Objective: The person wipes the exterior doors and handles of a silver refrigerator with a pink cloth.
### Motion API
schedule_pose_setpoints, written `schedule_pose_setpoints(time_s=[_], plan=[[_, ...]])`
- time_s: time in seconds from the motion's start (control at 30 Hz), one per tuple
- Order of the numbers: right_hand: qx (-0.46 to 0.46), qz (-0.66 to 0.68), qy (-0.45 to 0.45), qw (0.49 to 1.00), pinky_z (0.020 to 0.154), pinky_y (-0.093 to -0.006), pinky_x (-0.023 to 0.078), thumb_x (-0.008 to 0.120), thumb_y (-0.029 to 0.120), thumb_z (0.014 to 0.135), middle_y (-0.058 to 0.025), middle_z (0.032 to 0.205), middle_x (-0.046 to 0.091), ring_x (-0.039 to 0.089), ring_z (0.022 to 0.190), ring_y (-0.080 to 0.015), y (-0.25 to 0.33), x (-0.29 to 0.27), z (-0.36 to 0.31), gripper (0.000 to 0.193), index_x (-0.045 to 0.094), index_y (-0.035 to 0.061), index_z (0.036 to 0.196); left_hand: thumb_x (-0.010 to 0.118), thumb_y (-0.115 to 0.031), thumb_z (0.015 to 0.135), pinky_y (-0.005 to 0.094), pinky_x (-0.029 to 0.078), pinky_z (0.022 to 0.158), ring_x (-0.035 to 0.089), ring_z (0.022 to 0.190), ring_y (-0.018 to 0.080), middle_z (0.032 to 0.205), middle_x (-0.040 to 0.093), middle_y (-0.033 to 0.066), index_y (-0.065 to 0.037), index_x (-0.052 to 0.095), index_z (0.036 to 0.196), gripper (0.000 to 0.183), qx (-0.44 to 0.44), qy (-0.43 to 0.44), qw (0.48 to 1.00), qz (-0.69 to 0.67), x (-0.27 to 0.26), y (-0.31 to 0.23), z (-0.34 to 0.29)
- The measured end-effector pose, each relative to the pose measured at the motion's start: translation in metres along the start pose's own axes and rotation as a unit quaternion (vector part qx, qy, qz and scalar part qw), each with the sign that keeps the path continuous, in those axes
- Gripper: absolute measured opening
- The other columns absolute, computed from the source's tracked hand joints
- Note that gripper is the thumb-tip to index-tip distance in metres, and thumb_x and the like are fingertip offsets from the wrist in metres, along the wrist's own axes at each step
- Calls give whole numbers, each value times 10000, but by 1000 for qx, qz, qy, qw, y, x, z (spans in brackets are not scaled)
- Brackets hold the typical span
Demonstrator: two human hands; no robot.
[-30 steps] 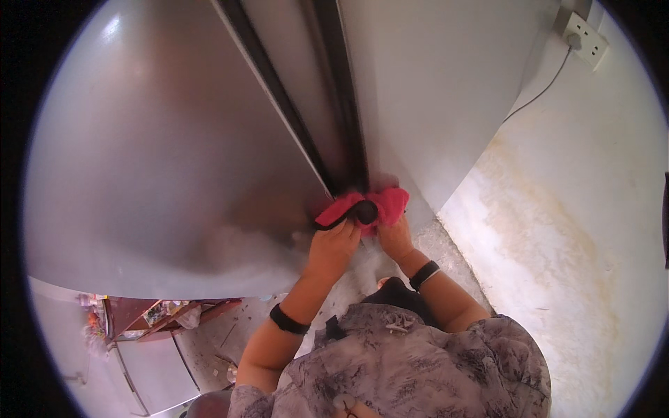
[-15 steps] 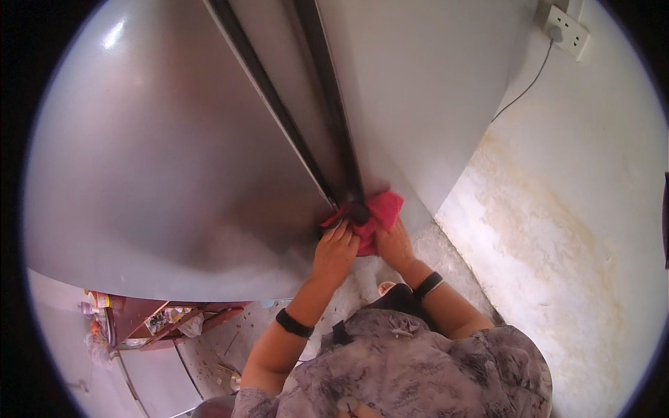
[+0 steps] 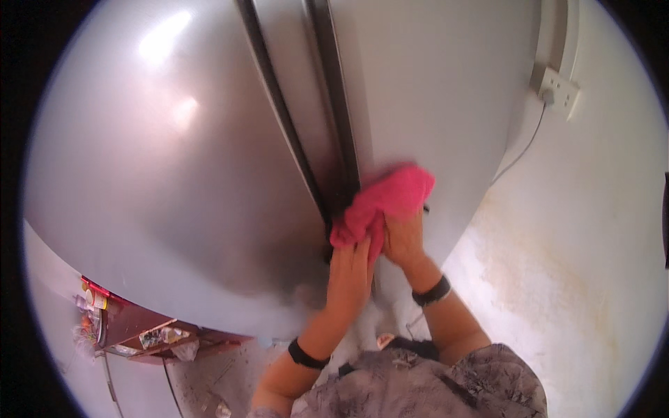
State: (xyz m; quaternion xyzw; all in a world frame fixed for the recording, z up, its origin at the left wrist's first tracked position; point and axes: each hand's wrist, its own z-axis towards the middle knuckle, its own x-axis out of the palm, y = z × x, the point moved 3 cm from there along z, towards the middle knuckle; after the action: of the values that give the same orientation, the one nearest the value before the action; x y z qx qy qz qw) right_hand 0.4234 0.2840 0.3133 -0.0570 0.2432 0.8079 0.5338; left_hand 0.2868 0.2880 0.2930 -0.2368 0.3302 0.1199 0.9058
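I press a pink cloth (image 3: 385, 203) against the silver refrigerator (image 3: 174, 174) with both my hands. My left hand (image 3: 350, 270) lies flat with the fingers straight and close together, and the fingertips push on the lower end of the cloth, where it hangs in a fold. This hand does not close around the cloth; it only holds it to the metal with the palm side. My right hand (image 3: 403, 240) is just beside the left one, on its right, and it touches the cloth from below. The fingers of this hand go under the bunched part of the cloth, so I cannot tell if they grip it or only press it.

The cloth is above both hands and touches them. It is crumpled, and its left part covers the dark vertical strip (image 3: 340, 132) that runs between the two doors of the refrigerator. A second dark strip (image 3: 279, 118) runs left of it.

On each wrist I wear a black band (image 3: 430, 292).

Far to the right of my right hand, higher on the pale wall (image 3: 592, 230), there is a white socket (image 3: 557, 89) with a thin cable (image 3: 519, 150) going down from it. Below and left of my left hand I see a reddish shelf (image 3: 150, 331) with small things on it.
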Motion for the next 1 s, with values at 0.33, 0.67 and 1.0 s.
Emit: schedule_pose_setpoints(time_s=[0.33, 0.67, 1.0], plan=[[-37, -14, 73, 997, 902, -485, 334, 515, 67, 771, -204, 1133, 501, 442, 1040, -417, 4, -4, -34, 320, 538, 25, 1087, 561, -15, 761, 416, 387, 903, 444, 1080, 387, 1205, 437, 203, -44, 431, 1240, 497, -75, 60, 992, -83, 8, 2, -31], [-122, -91, -41, 987, 1007, -546, 206, 481, 116, 788, -302, 1171, 443, 356, 1148, -444, 28, -66, 136, 452, 463, 13, 1228, 492, 36, 770, 379, 402, 893, 490, 1025, 365, 1199, 458, 217, -12, 382, 1290, 534, 172, -126, 977, -25, -76, -36, 93], [-206, -127, -107, 964, 1037, -528, 187, 577, 482, 746, -195, 1247, 463, 418, 1136, -387, 126, -121, 328, 658, 440, 137, 1290, 429, 58, 774, 395, 378, 922, 457, 1080, 357, 1252, 434, 200, -56, 405, 1280, 520, 291, -336, 893, 75, -177, -82, 203]])
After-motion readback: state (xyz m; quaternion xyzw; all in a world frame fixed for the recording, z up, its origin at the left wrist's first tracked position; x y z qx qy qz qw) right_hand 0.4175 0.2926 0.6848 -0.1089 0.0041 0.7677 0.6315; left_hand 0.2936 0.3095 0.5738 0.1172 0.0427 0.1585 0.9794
